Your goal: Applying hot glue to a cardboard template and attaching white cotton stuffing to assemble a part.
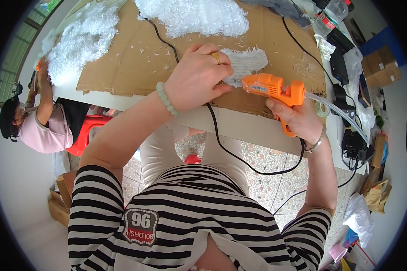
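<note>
An orange hot glue gun [269, 86] with a clear glue stick [339, 110] out of its back is gripped in my right hand [298, 118]. Its nozzle points left, close to a small white fuzzy fabric piece [246, 61] on the cardboard [131, 63]. My left hand [201, 74] is closed at the near left edge of that piece, fingers bent and pressed down. The fingertips partly cover what they pinch, but it appears to be the edge of the fabric. A black cord [239, 160] runs from the glue gun's handle in a loop past my lap.
Larger white fluffy pieces [194, 18] lie at the far side, with another pile [86, 43] at left. At right are a plastic bottle [332, 18], black adapters with cables [355, 144] and a tape roll [322, 109]. A co-worker [40, 122] sits at the left end.
</note>
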